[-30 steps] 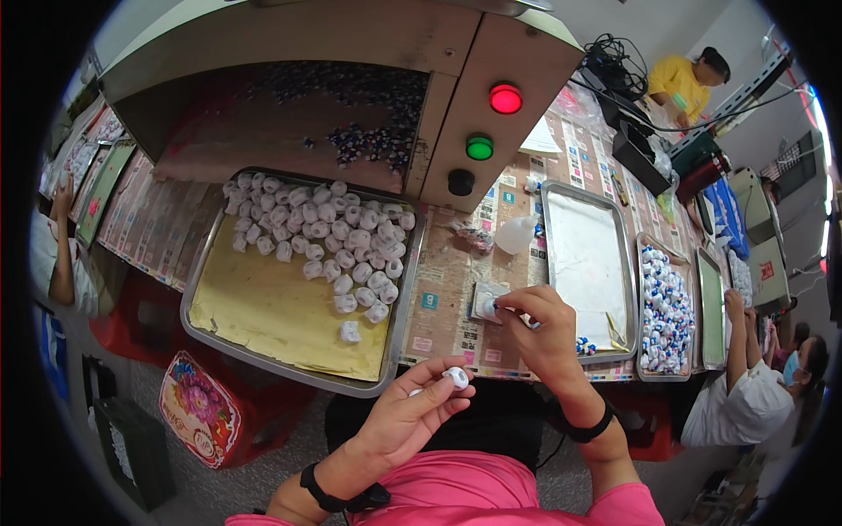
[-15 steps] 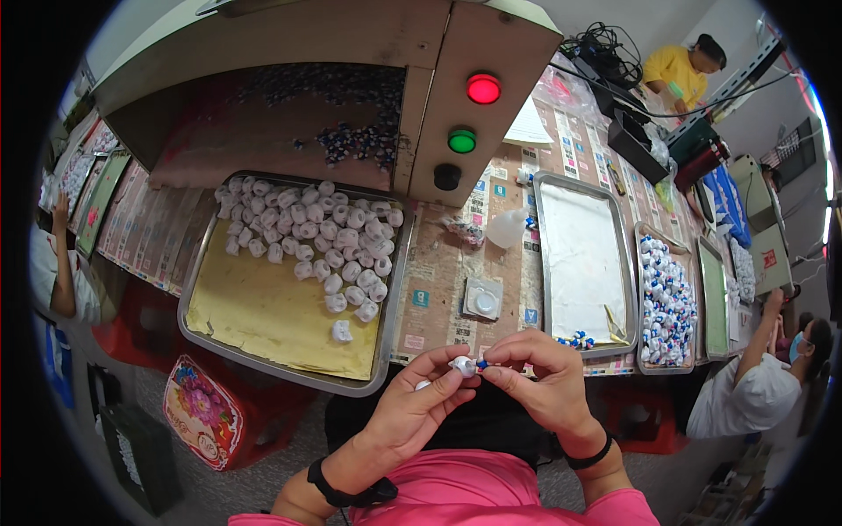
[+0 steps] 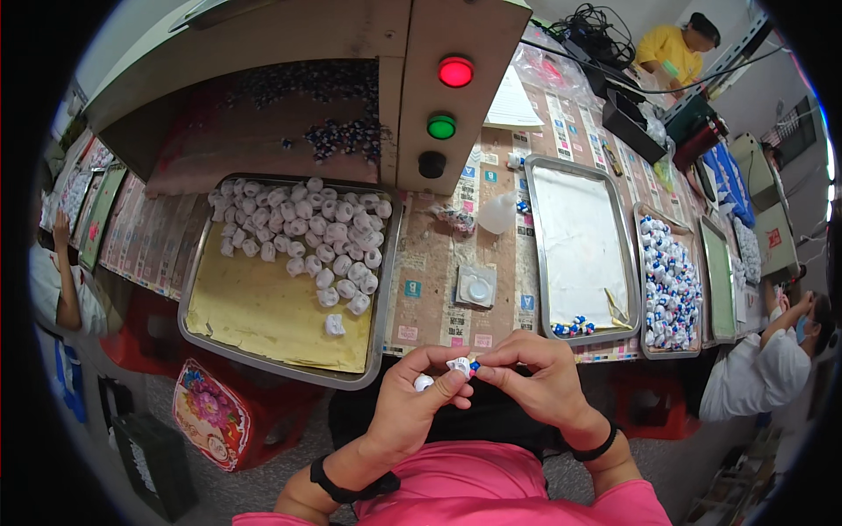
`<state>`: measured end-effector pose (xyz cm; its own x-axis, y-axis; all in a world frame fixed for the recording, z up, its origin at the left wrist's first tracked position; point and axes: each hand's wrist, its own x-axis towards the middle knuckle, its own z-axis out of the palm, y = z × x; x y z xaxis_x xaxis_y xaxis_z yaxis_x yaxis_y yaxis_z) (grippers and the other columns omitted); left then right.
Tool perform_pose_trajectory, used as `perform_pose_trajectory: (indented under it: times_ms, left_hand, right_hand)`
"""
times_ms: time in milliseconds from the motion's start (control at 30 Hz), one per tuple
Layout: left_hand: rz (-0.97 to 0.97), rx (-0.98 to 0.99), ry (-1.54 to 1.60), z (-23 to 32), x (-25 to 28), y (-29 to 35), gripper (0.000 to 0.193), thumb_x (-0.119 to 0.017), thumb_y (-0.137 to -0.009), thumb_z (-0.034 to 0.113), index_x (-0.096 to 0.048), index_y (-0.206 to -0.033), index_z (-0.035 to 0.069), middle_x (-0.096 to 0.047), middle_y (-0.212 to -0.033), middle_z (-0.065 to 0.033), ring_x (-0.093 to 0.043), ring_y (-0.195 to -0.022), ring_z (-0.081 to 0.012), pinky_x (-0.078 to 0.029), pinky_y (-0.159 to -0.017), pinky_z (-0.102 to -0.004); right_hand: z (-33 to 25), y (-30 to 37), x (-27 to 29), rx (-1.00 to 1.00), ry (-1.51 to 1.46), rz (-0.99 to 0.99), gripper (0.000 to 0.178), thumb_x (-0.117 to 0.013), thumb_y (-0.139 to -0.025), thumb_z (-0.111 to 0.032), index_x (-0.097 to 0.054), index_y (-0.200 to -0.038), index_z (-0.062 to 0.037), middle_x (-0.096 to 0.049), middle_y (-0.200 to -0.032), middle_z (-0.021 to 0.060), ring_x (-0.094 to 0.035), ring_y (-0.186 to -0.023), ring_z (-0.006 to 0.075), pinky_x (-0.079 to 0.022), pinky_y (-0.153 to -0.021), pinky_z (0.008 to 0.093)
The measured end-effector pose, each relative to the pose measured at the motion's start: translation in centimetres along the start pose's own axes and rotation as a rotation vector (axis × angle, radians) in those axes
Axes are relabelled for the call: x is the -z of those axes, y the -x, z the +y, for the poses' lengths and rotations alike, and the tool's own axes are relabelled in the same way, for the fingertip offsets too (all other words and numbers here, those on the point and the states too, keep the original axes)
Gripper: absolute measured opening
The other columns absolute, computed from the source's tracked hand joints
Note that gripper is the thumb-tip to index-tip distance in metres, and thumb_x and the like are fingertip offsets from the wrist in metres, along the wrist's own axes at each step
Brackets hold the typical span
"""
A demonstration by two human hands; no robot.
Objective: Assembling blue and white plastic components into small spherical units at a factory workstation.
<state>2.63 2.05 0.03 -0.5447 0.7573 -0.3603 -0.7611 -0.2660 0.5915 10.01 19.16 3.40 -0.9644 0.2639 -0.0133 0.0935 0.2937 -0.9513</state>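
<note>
White piece [image 3: 457,366], smooth plastic look: between left-hand fingers [image 3: 429,355]. Larger tray [image 3: 387,280], metal, matt yellow paper [image 3: 254,307] lining: left of the fingers. Narrower tray [image 3: 538,250], metal, creased white paper [image 3: 579,232]: right. Bottle [image 3: 497,214], translucent plastic: beyond. Shirt [image 3: 474,473], pink cloth: below.

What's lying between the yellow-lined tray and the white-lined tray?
The head view shows a square pad with a round centre, a whitish bottle, a small clump and small blue pieces.

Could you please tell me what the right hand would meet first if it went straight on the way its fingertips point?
Most likely the white piece in the left hand: the right hand points leftward at it, pinching a blue part. Whether they already touch is unclear.
</note>
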Motion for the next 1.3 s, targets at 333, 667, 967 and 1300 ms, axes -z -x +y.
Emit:
perform_pose_trajectory:
  times_ms: [333,667,967,1300]
  left_hand:
    - [0.031,-0.126,-0.209,-0.6,-1.3,-0.3,0.025,-0.060,-0.090,0.003,-0.056,-0.114,-0.003,-0.062,-0.088,-0.0096,-0.065,-0.075,-0.0147,-0.058,-0.066,-0.0271]
    - [-0.121,-0.061,-0.118,-1.2,-0.7,-0.3,0.049,-0.059,-0.092,0.016,-0.040,-0.135,0.004,-0.057,-0.114,-0.0156,-0.064,-0.077,-0.0216,-0.058,-0.064,-0.0316]
    - [0.022,0.253,0.176,0.2,-1.4,0.8,0.024,-0.045,-0.100,0.023,-0.055,-0.113,0.004,-0.052,-0.092,-0.0027,-0.047,-0.071,-0.0116,-0.041,-0.059,-0.0243]
    - [-0.100,0.182,0.198,-1.1,-1.8,0.3,0.034,-0.054,-0.087,-0.002,-0.053,-0.121,0.003,-0.055,-0.121,-0.0107,-0.055,-0.108,-0.0200,-0.048,-0.087,-0.0318]
  right_hand:
    - [0.5,0.6,0.4,0.050,-0.021,0.065,0.011,-0.073,-0.076,0.003,-0.069,-0.086,0.0008,-0.066,-0.081,0.0096,-0.063,-0.076,0.0164,-0.049,-0.068,0.0257]
    - [1.2,2.0,6.1,0.307,0.194,0.278,0.012,-0.072,-0.076,-0.005,-0.070,-0.088,-0.0051,-0.066,-0.082,0.0073,-0.061,-0.076,0.0207,-0.049,-0.068,0.0310]
    - [8.2,7.4,24.1,-0.079,0.775,1.283,0.013,-0.073,-0.076,-0.009,-0.068,-0.087,-0.0035,-0.066,-0.080,0.0038,-0.060,-0.069,0.0107,-0.047,-0.062,0.0249]
    - [10.3,6.8,26.0,-0.012,0.730,1.292,0.013,-0.066,-0.081,-0.007,-0.069,-0.092,-0.0026,-0.068,-0.087,0.0102,-0.065,-0.076,0.0190,-0.051,-0.064,0.0302]
